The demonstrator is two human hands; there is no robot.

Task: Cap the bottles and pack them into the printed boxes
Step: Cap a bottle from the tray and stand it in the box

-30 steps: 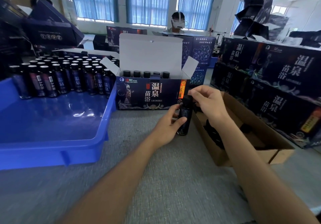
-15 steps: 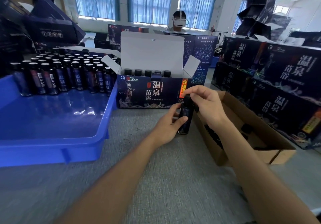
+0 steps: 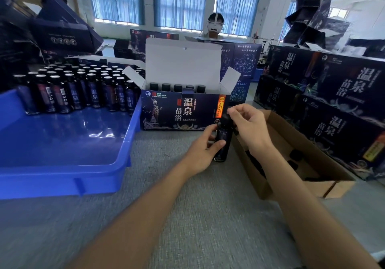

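A small dark bottle (image 3: 222, 141) stands upright on the grey table in front of the open printed box (image 3: 179, 112). My left hand (image 3: 203, 149) grips its body from the left. My right hand (image 3: 251, 125) is curled over the bottle's top, fingers pinching the black cap, which is mostly hidden. Several capped bottles (image 3: 178, 87) stand in a row inside the box, whose white lid flap stands up. Many uncapped bottles (image 3: 79, 89) fill the back of the blue tray (image 3: 62, 172).
A brown cardboard box (image 3: 295, 149) holding black caps lies at the right, just behind my right wrist. Stacked printed boxes (image 3: 333, 106) wall off the far right. A person (image 3: 215, 25) sits behind the open box. Grey table surface (image 3: 208, 216) spreads in front.
Both hands stay on the bottle in the same spot. My right hand's fingers have shifted slightly round the cap.
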